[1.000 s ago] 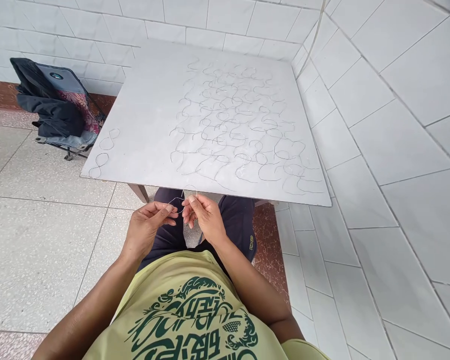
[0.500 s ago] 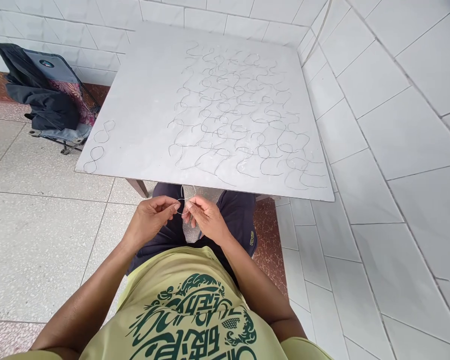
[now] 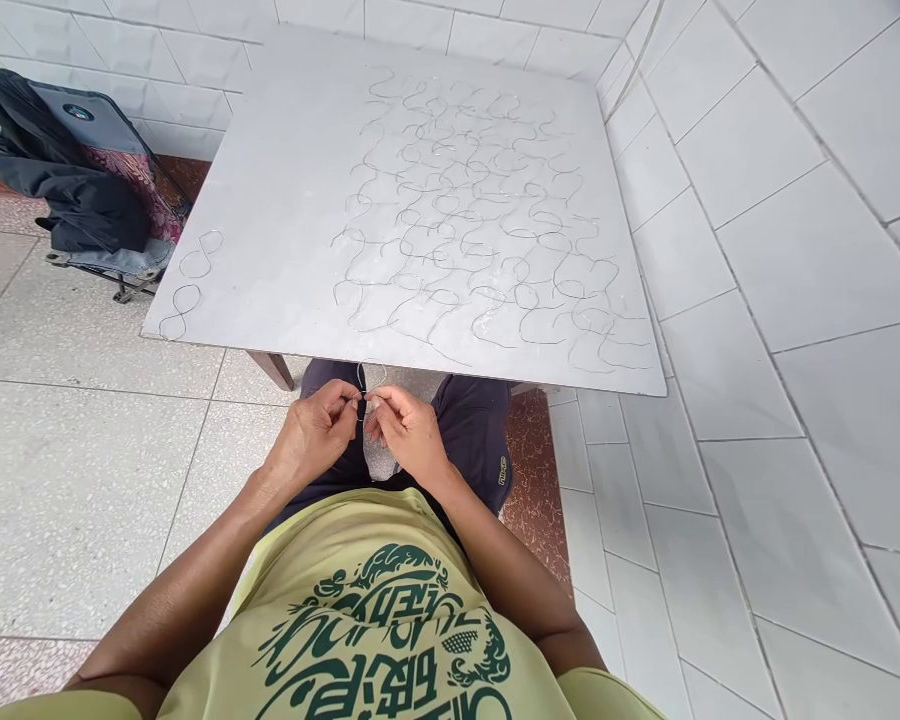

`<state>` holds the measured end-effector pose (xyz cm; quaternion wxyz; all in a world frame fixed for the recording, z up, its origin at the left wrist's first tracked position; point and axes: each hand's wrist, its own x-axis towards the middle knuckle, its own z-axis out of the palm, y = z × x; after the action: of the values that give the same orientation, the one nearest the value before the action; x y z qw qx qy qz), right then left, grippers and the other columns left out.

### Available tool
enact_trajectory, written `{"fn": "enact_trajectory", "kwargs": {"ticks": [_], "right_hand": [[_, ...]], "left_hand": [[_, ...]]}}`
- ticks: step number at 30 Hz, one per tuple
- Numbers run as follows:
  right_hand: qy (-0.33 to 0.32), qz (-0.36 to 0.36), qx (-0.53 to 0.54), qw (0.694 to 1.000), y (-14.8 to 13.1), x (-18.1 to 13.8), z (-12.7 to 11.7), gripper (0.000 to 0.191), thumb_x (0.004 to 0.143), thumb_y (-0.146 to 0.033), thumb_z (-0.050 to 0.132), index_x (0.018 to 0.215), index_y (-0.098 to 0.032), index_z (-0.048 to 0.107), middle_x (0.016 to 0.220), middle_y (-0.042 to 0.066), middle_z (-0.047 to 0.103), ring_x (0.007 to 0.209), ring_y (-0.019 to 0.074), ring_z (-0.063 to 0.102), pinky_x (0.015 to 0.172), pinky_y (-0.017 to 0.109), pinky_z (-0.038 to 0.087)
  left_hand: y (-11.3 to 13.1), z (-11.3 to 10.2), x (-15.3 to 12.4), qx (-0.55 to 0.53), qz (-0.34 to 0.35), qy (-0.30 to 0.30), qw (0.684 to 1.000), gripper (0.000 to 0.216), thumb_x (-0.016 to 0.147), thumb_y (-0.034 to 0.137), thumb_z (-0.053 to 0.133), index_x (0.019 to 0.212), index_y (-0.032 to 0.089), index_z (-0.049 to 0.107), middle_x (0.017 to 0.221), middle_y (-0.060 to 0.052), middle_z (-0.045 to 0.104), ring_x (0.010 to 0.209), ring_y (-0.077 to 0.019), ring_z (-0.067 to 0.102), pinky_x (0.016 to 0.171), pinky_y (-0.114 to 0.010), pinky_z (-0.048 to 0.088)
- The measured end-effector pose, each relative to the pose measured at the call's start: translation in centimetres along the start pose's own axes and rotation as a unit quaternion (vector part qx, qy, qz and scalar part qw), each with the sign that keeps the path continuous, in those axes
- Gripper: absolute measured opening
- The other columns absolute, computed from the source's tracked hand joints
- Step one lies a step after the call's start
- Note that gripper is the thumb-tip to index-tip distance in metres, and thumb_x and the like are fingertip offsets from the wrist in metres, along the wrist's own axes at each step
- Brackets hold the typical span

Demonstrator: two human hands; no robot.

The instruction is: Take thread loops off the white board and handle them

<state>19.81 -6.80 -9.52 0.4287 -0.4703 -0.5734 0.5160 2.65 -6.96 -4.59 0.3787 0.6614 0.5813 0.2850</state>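
My left hand [image 3: 325, 425] and my right hand [image 3: 405, 425] meet just below the table's front edge, above my lap. Between their fingertips they pinch a thin wire [image 3: 381, 369], one loop of which rises toward the table edge. Its lower part passes between the fingers and is partly hidden. Each hand is closed, thumb against forefinger. On the table's left corner lie two wires twisted into figure-eights, one [image 3: 187, 298] nearer the front and another [image 3: 204, 250] behind it. Many loose curved wires [image 3: 450, 240] spread over the middle and right of the tabletop.
The white tabletop [image 3: 285, 160] has a wooden leg [image 3: 271, 370] at the front left. A folding chair [image 3: 131, 160] with dark clothing over it stands to the left. Tiled walls [image 3: 757, 250] close in the back and right side.
My fingertips have drawn closer together around the wire, and my left fingers have curled more. The view has shifted slightly, so the table sits a little higher and further left.
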Motion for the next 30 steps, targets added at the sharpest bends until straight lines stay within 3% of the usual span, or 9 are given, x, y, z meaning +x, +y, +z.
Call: {"fn": "enact_trajectory", "kwargs": {"ticks": [3,7,10,15,17,20,25,30], "right_hand": [[0.031,-0.035,-0.113,0.993,-0.4,0.0,-0.1,0.026,0.107,-0.038,0.052,0.092,-0.022,0.066,0.069,-0.001,0.070,0.060,0.0140,0.066,0.064,0.025,0.048],[0.076,-0.061,-0.334,0.938,-1.1,0.1,0.3,0.036,0.108,-0.033,0.046,0.077,-0.021,0.060,0.066,0.003,0.067,0.060,0.0153,0.063,0.062,0.026,0.040],[0.085,-0.035,-0.380,0.920,-1.3,0.3,0.8,0.035,0.107,-0.030,0.046,0.077,-0.020,0.059,0.066,0.005,0.068,0.060,0.0170,0.064,0.061,0.027,0.039],[0.096,0.034,-0.214,0.972,-1.2,1.0,1.3,0.034,0.107,-0.028,0.044,0.075,-0.023,0.056,0.067,0.004,0.072,0.060,0.0172,0.070,0.066,0.028,0.051],[0.098,0.076,-0.105,0.987,-0.9,1.2,1.5,0.033,0.106,-0.031,0.042,0.077,-0.023,0.057,0.067,0.003,0.073,0.054,0.0168,0.069,0.059,0.028,0.053],[0.106,0.131,0.057,0.984,-0.3,1.4,1.8,0.032,0.105,-0.037,0.043,0.082,-0.022,0.061,0.068,0.003,0.073,0.048,0.0177,0.067,0.046,0.028,0.052],[0.082,0.131,0.220,0.963,-0.2,0.8,1.3,0.035,0.100,-0.054,0.057,0.091,-0.021,0.065,0.076,0.004,0.074,0.060,0.0181,0.070,0.047,0.026,0.053],[0.019,0.095,0.240,0.966,-0.5,-0.1,0.1,0.038,0.094,-0.057,0.069,0.090,-0.020,0.073,0.081,0.003,0.069,0.066,0.0135,0.063,0.043,0.020,0.044]], "left_hand": [[0.0,0.3,-0.2,0.017,0.014,0.004,1.000,0.011,0.098,0.023,0.053,0.096,0.019,0.064,0.057,0.006,0.058,0.046,-0.0101,0.044,0.052,-0.023,0.035],[-0.2,1.1,-0.7,0.053,0.030,0.048,0.997,0.008,0.099,0.022,0.052,0.099,0.019,0.060,0.063,0.005,0.061,0.047,-0.0102,0.045,0.054,-0.024,0.036],[-0.6,2.0,-1.1,0.097,0.049,0.085,0.990,0.007,0.100,0.021,0.050,0.104,0.020,0.056,0.068,0.004,0.062,0.048,-0.0109,0.048,0.054,-0.024,0.035],[-1.8,3.5,-1.3,0.155,0.082,0.142,0.974,0.005,0.102,0.021,0.050,0.105,0.021,0.054,0.072,0.002,0.061,0.049,-0.0124,0.051,0.053,-0.026,0.035],[-2.1,3.8,-1.3,0.165,0.089,0.157,0.970,0.006,0.102,0.021,0.049,0.106,0.021,0.053,0.074,0.000,0.062,0.052,-0.0137,0.055,0.053,-0.026,0.035],[-2.0,3.9,-1.3,0.152,0.079,0.166,0.971,0.007,0.103,0.022,0.048,0.107,0.020,0.053,0.077,-0.003,0.065,0.059,-0.0161,0.061,0.056,-0.027,0.040],[-0.7,2.1,-0.8,-0.034,-0.019,0.112,0.993,0.007,0.101,0.027,0.054,0.100,0.020,0.056,0.066,0.001,0.064,0.054,-0.0134,0.058,0.054,-0.024,0.042],[-0.3,0.0,0.1,-0.214,-0.090,0.016,0.973,0.013,0.095,0.028,0.064,0.088,0.019,0.059,0.052,0.005,0.054,0.043,-0.0082,0.043,0.045,-0.019,0.033]]}}
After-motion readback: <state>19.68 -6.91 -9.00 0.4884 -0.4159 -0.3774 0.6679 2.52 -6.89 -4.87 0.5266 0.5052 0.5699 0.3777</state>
